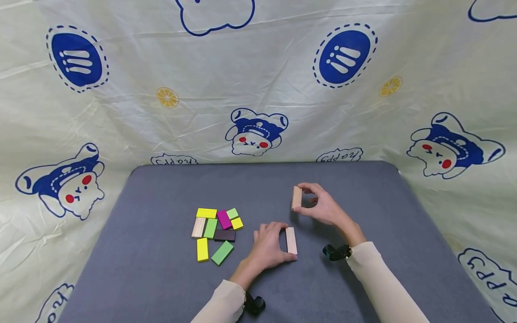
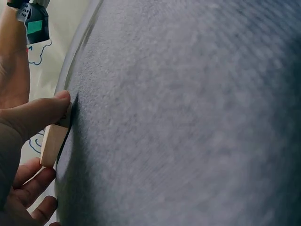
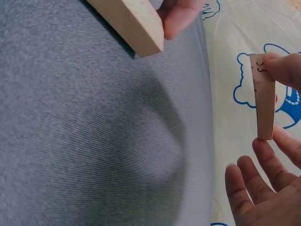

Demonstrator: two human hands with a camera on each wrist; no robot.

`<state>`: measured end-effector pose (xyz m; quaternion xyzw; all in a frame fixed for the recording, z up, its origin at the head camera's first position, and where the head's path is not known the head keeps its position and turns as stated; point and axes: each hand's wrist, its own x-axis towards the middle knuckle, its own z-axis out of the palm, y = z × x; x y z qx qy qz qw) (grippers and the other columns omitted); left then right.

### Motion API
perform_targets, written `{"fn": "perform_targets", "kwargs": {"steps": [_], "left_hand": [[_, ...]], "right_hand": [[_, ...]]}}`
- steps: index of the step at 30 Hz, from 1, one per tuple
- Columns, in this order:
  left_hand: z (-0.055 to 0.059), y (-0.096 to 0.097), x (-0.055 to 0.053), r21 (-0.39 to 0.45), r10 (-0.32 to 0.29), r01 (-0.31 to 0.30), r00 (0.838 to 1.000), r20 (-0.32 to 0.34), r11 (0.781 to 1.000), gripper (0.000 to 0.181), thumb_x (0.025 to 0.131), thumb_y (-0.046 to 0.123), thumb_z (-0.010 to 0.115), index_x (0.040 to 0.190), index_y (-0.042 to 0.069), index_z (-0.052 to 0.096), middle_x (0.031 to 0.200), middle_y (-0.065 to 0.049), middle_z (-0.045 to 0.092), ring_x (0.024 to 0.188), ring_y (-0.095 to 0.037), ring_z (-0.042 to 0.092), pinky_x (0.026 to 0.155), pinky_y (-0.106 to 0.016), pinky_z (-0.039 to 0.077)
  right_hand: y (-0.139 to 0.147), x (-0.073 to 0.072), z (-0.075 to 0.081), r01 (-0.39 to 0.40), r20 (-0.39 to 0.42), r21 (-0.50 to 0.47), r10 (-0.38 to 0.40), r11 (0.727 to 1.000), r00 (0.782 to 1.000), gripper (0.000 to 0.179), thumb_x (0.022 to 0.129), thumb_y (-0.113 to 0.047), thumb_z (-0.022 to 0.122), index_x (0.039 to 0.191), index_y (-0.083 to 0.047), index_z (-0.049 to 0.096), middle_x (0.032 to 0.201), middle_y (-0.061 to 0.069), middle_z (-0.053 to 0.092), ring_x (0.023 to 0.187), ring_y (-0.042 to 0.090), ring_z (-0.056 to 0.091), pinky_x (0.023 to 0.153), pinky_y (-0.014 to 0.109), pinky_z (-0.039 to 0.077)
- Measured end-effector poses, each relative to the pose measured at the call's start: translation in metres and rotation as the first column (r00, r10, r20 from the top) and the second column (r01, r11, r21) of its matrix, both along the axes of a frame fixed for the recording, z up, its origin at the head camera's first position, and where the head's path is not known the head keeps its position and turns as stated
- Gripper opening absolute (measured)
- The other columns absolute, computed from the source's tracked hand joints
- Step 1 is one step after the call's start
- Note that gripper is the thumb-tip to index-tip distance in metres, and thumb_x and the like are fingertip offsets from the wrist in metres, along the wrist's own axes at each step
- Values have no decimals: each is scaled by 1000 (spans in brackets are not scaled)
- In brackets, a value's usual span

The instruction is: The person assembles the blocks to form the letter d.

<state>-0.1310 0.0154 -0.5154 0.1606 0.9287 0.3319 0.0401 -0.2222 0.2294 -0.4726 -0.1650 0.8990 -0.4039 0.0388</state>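
Note:
My left hand (image 1: 268, 246) grips a pale wooden block (image 1: 291, 241) by its two short ends, thumb at the near end and fingers at the far end. That block appears to lie on the table. Farther back and to the right, my right hand (image 1: 323, 206) pinches a second pale wooden block (image 1: 296, 198) between thumb and fingertips, held above the surface. Small dark marks show near one end of this raised block (image 3: 265, 99) in the right wrist view. The left hand's block (image 3: 129, 23) enters at the top there, a fingertip against it.
Left of my hands lies a loose group of flat blocks: several yellow and green ones, a magenta block (image 1: 224, 219), a dark block (image 1: 224, 235) and a pale wooden one (image 1: 198, 227). A grey cloth covers the table (image 1: 141, 269). A printed curtain (image 1: 202, 130) hangs behind its far edge.

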Motion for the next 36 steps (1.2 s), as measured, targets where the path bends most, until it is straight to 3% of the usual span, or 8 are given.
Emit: {"fn": "perform_targets", "kwargs": {"steps": [16,23,30,36], "left_hand": [[0,-3,5,-33,-19,18,999,-35,999,77,71,47,93,134,17,62,135,-2,62,112,-23,50,88,-36,38],[0,-5,7,-45,-36,35,999,-15,998,79,74,54,89,138,18,60,138,-1,60,114,-22,50,93,-39,40],[0,-8,10,-18,-26,26,999,-26,1000,74,78,50,86,138,14,61,138,-4,60,117,-24,51,96,-42,43],[-3,-7,11,-44,-13,11,999,-49,999,71,78,50,85,134,11,65,136,-4,59,115,-23,52,97,-42,45]], "right_hand": [[-4,1,-7,-15,-8,6,15,1000,1000,73,87,-34,83,149,-15,50,147,15,50,132,37,50,102,58,47],[-7,0,-11,-34,3,21,34,999,999,75,87,-38,83,150,-15,50,149,14,49,133,36,49,103,59,46],[-10,1,-13,-50,-6,23,50,998,999,74,86,-36,83,149,-13,51,147,14,51,132,36,51,101,58,47],[-12,4,-19,-74,5,32,74,997,997,73,86,-36,84,148,-15,52,146,13,51,131,35,51,100,57,49]]}}
